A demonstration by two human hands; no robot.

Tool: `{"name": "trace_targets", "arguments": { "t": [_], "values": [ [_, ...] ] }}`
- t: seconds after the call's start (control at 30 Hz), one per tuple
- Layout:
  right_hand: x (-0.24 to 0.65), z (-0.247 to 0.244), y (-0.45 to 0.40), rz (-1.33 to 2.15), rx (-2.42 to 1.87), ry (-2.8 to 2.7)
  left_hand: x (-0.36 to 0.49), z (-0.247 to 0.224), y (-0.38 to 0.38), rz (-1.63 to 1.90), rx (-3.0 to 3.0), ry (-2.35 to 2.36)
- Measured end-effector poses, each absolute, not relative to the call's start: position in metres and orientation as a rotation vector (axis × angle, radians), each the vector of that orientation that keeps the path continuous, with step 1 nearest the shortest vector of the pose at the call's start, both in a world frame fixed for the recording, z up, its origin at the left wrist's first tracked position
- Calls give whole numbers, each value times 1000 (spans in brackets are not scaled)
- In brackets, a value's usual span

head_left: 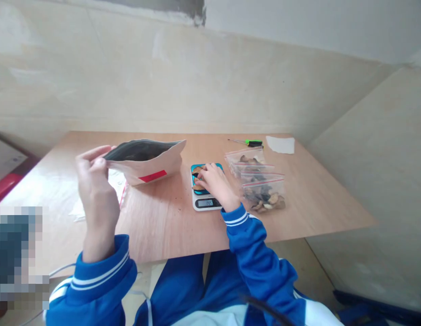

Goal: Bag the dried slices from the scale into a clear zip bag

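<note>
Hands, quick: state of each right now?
Left hand: closed, holding the pouch by its rim.
Right hand: at brown slices on the scale; whether closed on any, cannot tell.

The table point(319, 194) carries a scale point(205, 203), filled zip bags point(265, 197), screwdriver point(253, 143) and paper point(281, 145).

A thin metal screwdriver with a green-and-black handle point(254, 143) lies beside a flat white paper piece point(280, 145) on the light-brown wooden tabletop point(326, 197), below a patchy beige wall point(210, 86).
</note>
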State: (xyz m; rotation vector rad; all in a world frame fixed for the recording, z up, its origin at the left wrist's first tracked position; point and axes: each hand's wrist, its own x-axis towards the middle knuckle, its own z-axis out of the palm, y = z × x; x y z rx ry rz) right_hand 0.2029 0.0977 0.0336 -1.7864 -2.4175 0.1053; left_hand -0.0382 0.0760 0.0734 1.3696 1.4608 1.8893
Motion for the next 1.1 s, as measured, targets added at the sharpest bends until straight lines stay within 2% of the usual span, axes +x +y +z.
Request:
{"name": "trace_targets", "arguments": {
  "t": [0.13, 0.33, 0.6, 0.9, 1.0, 1.1],
  "values": [
    [207, 34, 98, 86, -1782, -2430, -47, 60, 83, 1951, 1317, 1324],
    [225, 36, 76, 268, -1607, -2133, -58, 47, 93, 1712, 1557, 1432],
    [267, 26, 14, 381, -1524, -1720, -70, 52, 118, 1725, 1558, 1988],
    [296, 25, -11, 329, -1612, -1570, -65, 43, 114, 1612, 1486, 1928],
    [299, 25, -14, 325, -1615, -1568, -79, 27, 96, 1449, 1376, 2174],
    [298, 26, -15, 316, -1618, -1576, -102, -1, 78, 1095, 1447, 2284]
  ]
}}
